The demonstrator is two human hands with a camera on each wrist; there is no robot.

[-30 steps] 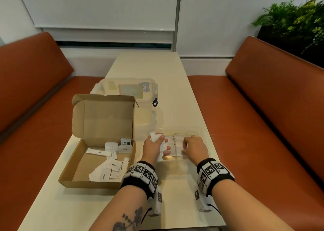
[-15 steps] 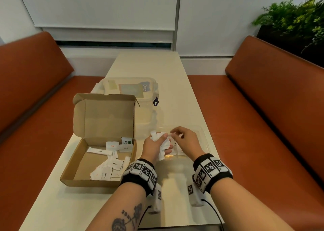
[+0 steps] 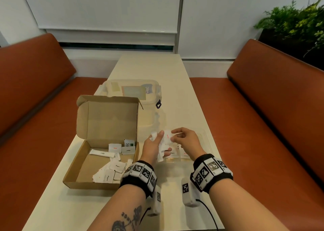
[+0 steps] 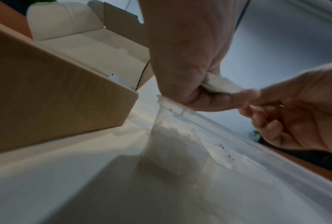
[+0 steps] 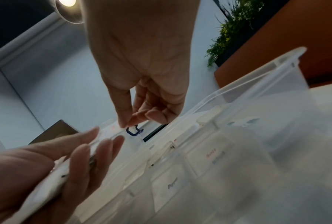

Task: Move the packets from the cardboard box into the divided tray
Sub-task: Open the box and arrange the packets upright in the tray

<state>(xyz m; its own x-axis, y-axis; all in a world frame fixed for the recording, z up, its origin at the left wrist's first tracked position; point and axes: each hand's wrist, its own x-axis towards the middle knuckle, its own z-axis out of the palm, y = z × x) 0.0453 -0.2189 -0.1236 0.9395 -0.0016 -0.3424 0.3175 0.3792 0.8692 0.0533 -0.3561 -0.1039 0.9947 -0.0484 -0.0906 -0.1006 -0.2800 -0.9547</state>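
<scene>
Above the divided tray, the left hand grips a bundle of packets, and the right hand pinches one salt packet at its top. More packets lie in the cardboard box left of the tray on the desk. Sorting seems underway; next, the pinched packet should be pulled free and lowered into the matching compartment.

Bare forearms, no sleeves. Black wristbands covered in white square-code tags, small white camera pods hanging underneath, black cable trailing, dark flower-and-lettering tattoo on left forearm.
</scene>
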